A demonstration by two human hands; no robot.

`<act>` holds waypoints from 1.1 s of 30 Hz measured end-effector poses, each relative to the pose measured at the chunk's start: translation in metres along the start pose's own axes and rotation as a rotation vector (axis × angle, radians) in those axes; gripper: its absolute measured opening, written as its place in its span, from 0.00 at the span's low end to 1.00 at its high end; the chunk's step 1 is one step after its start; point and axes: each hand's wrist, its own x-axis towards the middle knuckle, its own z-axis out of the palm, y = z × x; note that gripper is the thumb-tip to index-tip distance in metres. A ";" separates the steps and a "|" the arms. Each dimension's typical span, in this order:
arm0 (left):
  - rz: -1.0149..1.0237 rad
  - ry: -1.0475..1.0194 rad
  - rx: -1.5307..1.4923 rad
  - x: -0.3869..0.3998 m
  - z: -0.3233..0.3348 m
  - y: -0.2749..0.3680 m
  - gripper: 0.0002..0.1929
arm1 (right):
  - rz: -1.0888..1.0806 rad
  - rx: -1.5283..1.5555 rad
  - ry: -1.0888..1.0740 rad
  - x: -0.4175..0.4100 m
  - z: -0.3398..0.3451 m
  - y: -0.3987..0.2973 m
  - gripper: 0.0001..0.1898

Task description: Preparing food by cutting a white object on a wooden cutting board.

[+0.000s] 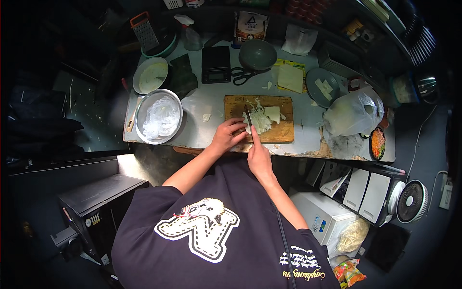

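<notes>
My right hand (pixel 260 159) grips a kitchen knife (pixel 248 115), its index finger stretched along the blade's spine. The blade lies over a wooden cutting board (pixel 287 135), amid pale shredded strips (pixel 260 121) of a thin sheet-like food. Left of the blade, my left hand (pixel 227 134) rests at the board's edge. Its fingertips and thumb touch a pale piece (pixel 245 123) beside the knife; the fingers partly hide how they hold it. A pale rectangular piece (pixel 272 113) lies right of the strips.
Left stand a metal bowl (pixel 177 124) with clear plastic and a bowl of pale mixture (pixel 151 77). Behind the board are a kitchen scale (pixel 216 63), scissors (pixel 242 76), a grey bowl (pixel 257 54) and stacked pale sheets (pixel 290 77). A plate (pixel 312 88) and plastic bag (pixel 352 112) sit right.
</notes>
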 end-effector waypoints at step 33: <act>0.013 0.045 0.027 0.001 0.004 -0.003 0.17 | 0.003 0.024 -0.004 0.001 -0.004 -0.003 0.44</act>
